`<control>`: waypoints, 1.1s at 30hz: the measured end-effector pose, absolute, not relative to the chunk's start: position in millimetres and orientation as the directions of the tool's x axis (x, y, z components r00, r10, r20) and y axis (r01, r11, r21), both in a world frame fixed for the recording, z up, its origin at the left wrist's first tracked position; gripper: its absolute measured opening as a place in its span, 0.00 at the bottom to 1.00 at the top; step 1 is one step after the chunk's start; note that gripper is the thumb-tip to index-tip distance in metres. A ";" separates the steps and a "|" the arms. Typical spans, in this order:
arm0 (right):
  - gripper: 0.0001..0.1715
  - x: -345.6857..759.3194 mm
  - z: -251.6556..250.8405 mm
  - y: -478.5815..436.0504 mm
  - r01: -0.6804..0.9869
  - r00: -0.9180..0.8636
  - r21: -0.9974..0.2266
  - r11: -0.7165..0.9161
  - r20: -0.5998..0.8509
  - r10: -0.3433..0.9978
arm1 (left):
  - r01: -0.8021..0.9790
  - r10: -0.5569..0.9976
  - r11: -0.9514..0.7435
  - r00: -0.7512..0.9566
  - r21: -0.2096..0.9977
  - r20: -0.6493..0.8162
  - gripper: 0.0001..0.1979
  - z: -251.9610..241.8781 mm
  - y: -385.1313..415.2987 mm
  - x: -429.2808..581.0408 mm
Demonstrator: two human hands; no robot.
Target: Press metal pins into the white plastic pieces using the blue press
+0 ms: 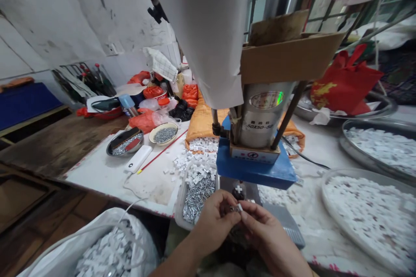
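Observation:
My left hand (212, 218) and my right hand (264, 233) meet at the table's near edge, just in front of a small press (260, 138) on a blue base. Both hands are closed in a pinch around a small white plastic piece (239, 207) held between their fingertips. A white cross-shaped piece (238, 189) sits on the dark die under the press head. Left of my hands a clear tray (198, 192) holds several small metal pins and white pieces.
Loose white pieces lie by an orange sack (201, 121). Round metal trays (370, 212) of white pieces stand at the right, with a red bag (344, 82) behind. A white bag of pieces (107, 246) hangs below left. Bowls of metal parts (125, 142) and a power bank (139, 158) sit at left.

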State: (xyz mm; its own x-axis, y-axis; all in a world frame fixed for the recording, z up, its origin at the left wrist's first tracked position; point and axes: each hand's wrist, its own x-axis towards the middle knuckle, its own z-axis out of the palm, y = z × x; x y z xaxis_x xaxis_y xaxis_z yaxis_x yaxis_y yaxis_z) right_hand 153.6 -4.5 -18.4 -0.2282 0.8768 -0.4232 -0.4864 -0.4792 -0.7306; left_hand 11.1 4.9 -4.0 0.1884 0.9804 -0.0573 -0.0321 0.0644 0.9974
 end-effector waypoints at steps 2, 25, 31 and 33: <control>0.17 154.3 -17.8 -5.0 -0.480 -0.249 -0.719 -0.503 -0.438 0.864 | -0.103 0.960 0.169 0.242 0.980 -0.140 0.08 -7.2 4.9 10.8; 0.24 158.6 -17.7 5.5 -0.245 -0.221 -0.856 -0.454 -0.407 0.886 | 0.458 0.853 -0.522 0.276 0.720 0.443 0.14 2.9 -0.5 11.0; 0.17 167.6 -21.0 36.1 0.309 0.044 -0.945 0.104 0.124 0.991 | 0.398 0.935 -0.315 -0.027 0.862 0.354 0.06 10.8 29.1 11.4; 0.16 167.2 -24.4 41.8 0.371 -0.013 -0.914 0.166 0.174 0.985 | 0.381 0.949 -0.280 -0.029 0.881 0.314 0.05 8.7 35.5 15.1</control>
State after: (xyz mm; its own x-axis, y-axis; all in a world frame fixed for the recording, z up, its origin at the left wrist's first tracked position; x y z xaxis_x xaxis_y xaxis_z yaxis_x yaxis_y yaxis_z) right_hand 167.2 41.8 -24.4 -0.0133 0.9847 0.1737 0.3713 0.1661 -0.9135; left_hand 15.1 35.5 8.7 -0.0288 0.9489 0.3141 0.3808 -0.2802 0.8812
